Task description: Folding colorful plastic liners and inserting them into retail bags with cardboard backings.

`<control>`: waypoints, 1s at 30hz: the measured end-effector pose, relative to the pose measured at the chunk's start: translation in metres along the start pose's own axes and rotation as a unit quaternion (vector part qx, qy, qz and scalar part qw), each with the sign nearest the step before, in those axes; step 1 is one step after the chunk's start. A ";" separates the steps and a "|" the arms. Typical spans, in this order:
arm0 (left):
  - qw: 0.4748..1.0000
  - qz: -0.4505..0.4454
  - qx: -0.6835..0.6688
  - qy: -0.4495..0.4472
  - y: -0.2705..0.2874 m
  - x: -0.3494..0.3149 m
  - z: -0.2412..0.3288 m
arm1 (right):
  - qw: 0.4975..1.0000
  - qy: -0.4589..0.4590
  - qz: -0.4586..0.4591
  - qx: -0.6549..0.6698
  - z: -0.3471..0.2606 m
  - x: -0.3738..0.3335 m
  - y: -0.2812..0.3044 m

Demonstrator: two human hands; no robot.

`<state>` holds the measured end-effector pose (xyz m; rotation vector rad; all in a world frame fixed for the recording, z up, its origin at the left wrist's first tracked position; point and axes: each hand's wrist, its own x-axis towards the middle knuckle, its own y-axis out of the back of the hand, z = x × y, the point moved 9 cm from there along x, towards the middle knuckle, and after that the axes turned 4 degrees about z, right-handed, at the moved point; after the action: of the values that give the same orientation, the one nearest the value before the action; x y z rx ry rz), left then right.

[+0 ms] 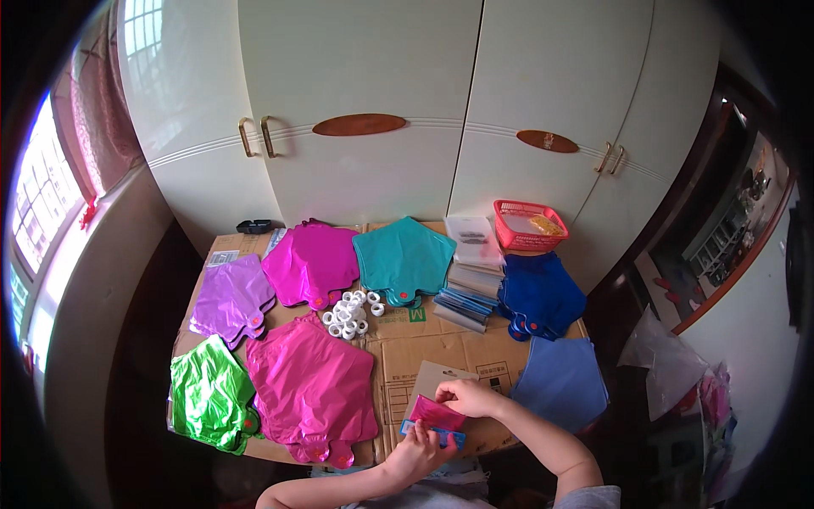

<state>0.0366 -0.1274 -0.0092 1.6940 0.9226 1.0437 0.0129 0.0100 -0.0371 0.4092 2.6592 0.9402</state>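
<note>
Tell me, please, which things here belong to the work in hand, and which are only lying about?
Seemingly for the job: pink foil and blue packet, both in the fingers; foil stacks; stacked packets; white rings.

Seemingly lying about: black object; clear plastic bag.

Magenta foil piece (437, 413): shiny, folded small, tilted, right hand (466, 398) at its upper edge. Blue-edged packet (454, 439): small, flat, slanting down to the right, just below the foil on the near side, left hand (415, 452) gripping it. Foil overlaps packet; hard to tell here if it's inside or on top. Greyish flat card (430, 382) lies just beyond, partly covered by the foil.
</note>
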 end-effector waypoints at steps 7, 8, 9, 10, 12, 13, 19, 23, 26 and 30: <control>1.000 0.014 -0.004 0.003 0.005 0.001 -0.002 | 0.983 -0.113 -0.051 0.135 0.017 -0.006 -0.007; 1.000 0.015 -0.003 0.003 0.005 0.001 -0.002 | 0.984 -0.106 -0.055 0.131 0.016 -0.007 -0.008; 1.000 0.016 -0.002 0.003 0.004 0.001 -0.002 | 0.985 -0.099 -0.060 0.127 0.015 -0.009 -0.009; 1.000 0.014 -0.002 0.004 0.003 0.001 -0.002 | 0.986 -0.092 -0.065 0.123 0.014 -0.010 -0.010; 1.000 0.012 -0.001 0.005 0.001 0.001 -0.002 | 0.983 -0.090 -0.070 0.145 0.012 -0.010 -0.010; 1.000 0.014 -0.004 0.006 0.002 0.001 -0.002 | 0.981 -0.088 -0.073 0.157 0.012 -0.010 -0.011; 1.000 0.021 -0.016 0.008 0.009 0.003 -0.005 | 0.962 -0.060 -0.094 0.250 0.021 -0.009 -0.028; 0.999 0.027 -0.019 0.009 0.007 0.002 -0.005 | 0.998 -0.031 -0.047 0.039 0.005 -0.009 -0.011; 0.999 0.027 -0.028 0.007 0.007 0.003 -0.006 | 0.998 0.013 0.003 -0.057 0.002 -0.008 -0.004; 1.000 0.010 -0.021 0.008 0.016 0.007 -0.007 | 0.986 0.027 0.099 -0.132 -0.015 -0.008 0.010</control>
<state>0.0347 -0.1232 0.0088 1.6665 0.8892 1.0839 0.0160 0.0057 -0.0181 0.5995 2.5255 1.3613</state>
